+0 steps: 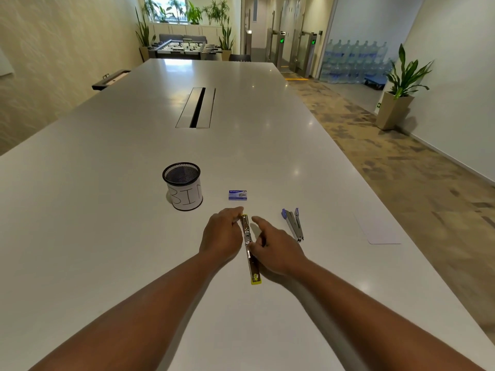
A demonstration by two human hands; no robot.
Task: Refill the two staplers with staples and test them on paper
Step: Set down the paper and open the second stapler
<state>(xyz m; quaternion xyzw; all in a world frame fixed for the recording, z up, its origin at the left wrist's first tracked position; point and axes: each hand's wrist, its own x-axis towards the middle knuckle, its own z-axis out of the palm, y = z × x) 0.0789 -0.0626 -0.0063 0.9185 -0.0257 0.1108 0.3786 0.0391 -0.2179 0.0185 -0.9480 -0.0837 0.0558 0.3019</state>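
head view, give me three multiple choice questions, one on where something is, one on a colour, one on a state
1. Where does the staple box lie?
A. inside the mesh cup
B. on the table beyond the hands, right of the mesh cup
C. on the sheet of paper

2. What colour are the plastic ends of the stapler between the hands?
A. yellow
B. red
C. black

3. How is the blue stapler lying?
A. closed flat
B. swung open in a V
C. standing upright in the cup

Answers:
1 B: the box sits on the bare table, apart from the mesh cup.
2 A: both tips show yellow, with the left hand and right hand on it.
3 B: its two arms spread apart from one hinge.
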